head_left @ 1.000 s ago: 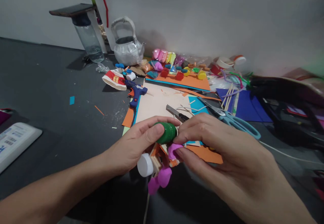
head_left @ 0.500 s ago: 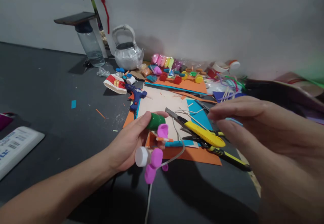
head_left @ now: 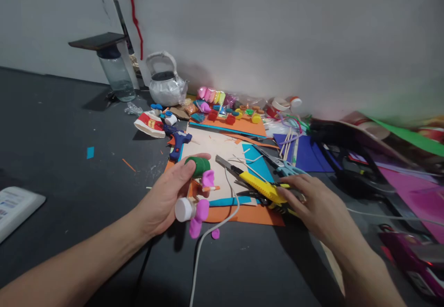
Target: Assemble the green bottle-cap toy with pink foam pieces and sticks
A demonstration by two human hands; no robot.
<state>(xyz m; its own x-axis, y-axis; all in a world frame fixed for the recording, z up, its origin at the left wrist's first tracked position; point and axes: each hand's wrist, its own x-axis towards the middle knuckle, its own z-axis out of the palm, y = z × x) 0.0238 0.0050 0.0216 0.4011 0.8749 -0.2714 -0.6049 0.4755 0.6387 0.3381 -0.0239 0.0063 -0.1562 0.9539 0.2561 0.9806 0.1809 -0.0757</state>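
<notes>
A small handmade model (head_left: 201,208) of wooden sticks, a glossy green bottle cap (head_left: 198,166), a ridged white cap (head_left: 184,210) and lumpy magenta clay pieces (head_left: 208,178) is held above the black table (head_left: 114,200) in the left hand (head_left: 164,200). The thumb presses the green cap and the other fingers curl behind it; the clay sticks out clear of the fingertips.

The right hand (head_left: 317,207) has its thumb and fingers bent at the rear end of a yellow plastic box cutter (head_left: 261,187); whether they grip it, I cannot tell. The cutter's metal blade lies over a smooth cream sheet (head_left: 211,143).

Beyond that sheet's left edge lies a dark blue glue gun (head_left: 179,141); near its right edge, light blue-handled scissors (head_left: 290,168). Lettering on the red-and-white carton (head_left: 151,124) and the white box (head_left: 19,209) is too blurred to read. A dented silver metal kettle (head_left: 167,90) stands near the table's far edge.
</notes>
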